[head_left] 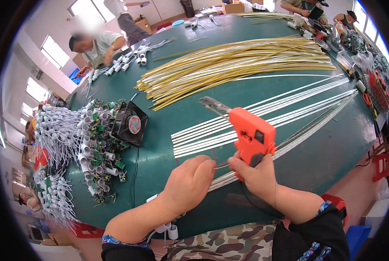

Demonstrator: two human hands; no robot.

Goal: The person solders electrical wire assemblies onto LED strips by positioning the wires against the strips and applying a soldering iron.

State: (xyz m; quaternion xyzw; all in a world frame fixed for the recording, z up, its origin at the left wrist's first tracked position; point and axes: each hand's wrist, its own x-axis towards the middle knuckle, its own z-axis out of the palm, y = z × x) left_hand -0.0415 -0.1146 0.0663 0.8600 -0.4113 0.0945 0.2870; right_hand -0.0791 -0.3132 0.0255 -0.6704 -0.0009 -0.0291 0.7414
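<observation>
My right hand (257, 176) is wrapped round the grip of an orange soldering gun (252, 132), whose metal tip points up and to the left over the table. My left hand (193, 178) is closed just to its left, the fingers pinching a thin wire (222, 166) that runs across to my right hand. Beyond both hands, long narrow white strips (203, 132) lie side by side on the green table (168, 113). More strips (320, 124) run past under the gun toward the right.
A large bundle of yellow and silver strips (238, 61) lies farther back. On the left stand a small black fan (130, 124) and a heap of white cylinders with wires and green circuit boards (96, 152). Pliers and other tools (368, 100) line the right edge. A co-worker (96, 48) works across the table.
</observation>
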